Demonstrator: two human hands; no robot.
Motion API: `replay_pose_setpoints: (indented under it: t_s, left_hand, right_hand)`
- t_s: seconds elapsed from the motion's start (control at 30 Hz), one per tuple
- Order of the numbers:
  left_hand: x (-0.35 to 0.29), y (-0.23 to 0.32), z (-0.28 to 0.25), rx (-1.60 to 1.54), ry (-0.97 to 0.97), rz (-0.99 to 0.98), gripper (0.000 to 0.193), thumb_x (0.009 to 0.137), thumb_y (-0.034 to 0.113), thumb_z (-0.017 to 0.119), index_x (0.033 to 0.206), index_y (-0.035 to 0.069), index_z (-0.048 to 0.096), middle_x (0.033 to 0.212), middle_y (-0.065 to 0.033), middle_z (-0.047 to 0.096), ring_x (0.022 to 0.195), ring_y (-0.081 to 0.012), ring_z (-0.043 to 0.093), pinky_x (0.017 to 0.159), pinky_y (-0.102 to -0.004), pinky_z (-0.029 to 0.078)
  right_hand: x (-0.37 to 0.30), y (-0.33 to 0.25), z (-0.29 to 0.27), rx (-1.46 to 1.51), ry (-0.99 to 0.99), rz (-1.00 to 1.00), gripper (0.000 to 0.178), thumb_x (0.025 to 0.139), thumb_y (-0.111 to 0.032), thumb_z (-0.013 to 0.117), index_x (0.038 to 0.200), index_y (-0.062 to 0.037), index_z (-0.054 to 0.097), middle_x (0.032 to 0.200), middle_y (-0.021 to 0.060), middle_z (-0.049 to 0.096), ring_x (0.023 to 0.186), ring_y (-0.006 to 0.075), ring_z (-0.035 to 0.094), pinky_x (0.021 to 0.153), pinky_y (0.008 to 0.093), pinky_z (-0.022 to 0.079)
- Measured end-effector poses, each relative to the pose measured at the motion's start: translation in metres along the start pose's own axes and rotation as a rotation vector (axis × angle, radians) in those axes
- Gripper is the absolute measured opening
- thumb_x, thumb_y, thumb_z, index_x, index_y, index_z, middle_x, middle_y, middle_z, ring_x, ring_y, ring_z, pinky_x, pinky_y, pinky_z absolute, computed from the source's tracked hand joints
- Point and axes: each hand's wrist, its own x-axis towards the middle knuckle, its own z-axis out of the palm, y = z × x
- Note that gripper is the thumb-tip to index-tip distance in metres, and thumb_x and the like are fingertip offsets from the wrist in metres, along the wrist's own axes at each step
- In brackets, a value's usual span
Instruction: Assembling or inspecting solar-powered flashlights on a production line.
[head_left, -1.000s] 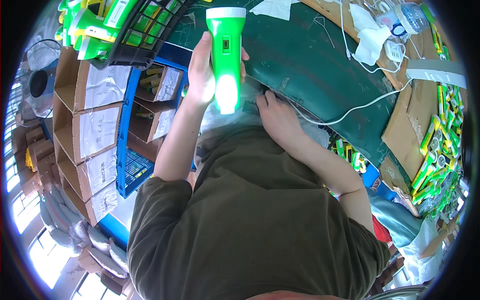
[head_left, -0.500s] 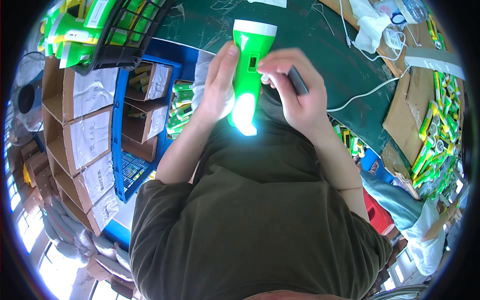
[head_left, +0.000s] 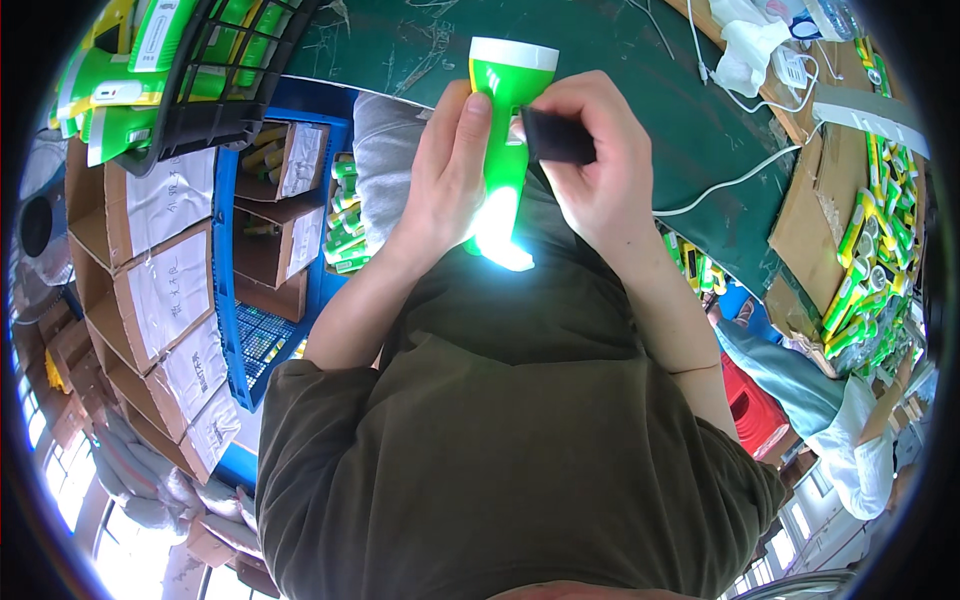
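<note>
A green flashlight (head_left: 515, 78) with a white head ring is held upright in front of my body, its wide end pointing away from me. Bright white light shines from the side of its near end. My left hand (head_left: 445, 175) is closed around the barrel from the left. In my right hand (head_left: 610, 165) is a flat black piece (head_left: 560, 137), pinched between thumb and fingers; its kind is not clear. The right fingertips touch the flashlight's barrel at the switch, which the hand and black piece mostly hide.
A black crate (head_left: 215, 100) of flashlights stands at the upper left, above cardboard bins (head_left: 165, 270) and a blue rack (head_left: 228, 310). A white cable (head_left: 730, 187) crosses the green table (head_left: 400, 50). Many flashlights (head_left: 870, 270) are heaped at right. A co-worker's sleeve (head_left: 790, 390) shows at lower right.
My right hand has turned, so the black piece now faces broadside across the flashlight's switch. My left hand keeps hold of the flashlight, and its light stays on.
</note>
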Motion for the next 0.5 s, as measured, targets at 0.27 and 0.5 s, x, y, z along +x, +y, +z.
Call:
replay_pose_setpoints:
  t_s: [0.27, 0.5]
  left_hand:
    - [-0.005, 0.007, 0.003, 0.048, -0.168, -0.069, 0.049, 0.1, 0.042, 0.042, 0.124, -0.002, 0.04, 0.086, -0.0125, 0.06, 0.065, -0.0176, 0.062, 0.057, -0.0294, 0.052]
    - [-0.003, 0.005, -0.001, -0.28, -0.289, -0.139, 0.038, 0.1, 0.028, 0.047, 0.12, -0.003, 0.039, 0.096, -0.0163, 0.06, 0.072, -0.0188, 0.062, 0.063, -0.0314, 0.053]
  right_hand:
    - [-0.005, 0.012, -0.001, 0.465, -0.036, 0.299, 0.029, 0.078, -0.005, 0.075, 0.09, -0.0042, 0.049, 0.083, 0.0008, 0.052, 0.072, 0.0094, 0.051, 0.061, 0.0247, 0.041]
    - [-0.011, 0.014, -0.018, 0.662, 0.011, 0.316, 0.022, 0.088, -0.009, 0.067, 0.097, -0.0043, 0.048, 0.086, -0.0005, 0.052, 0.074, 0.0053, 0.047, 0.066, 0.02, 0.038]
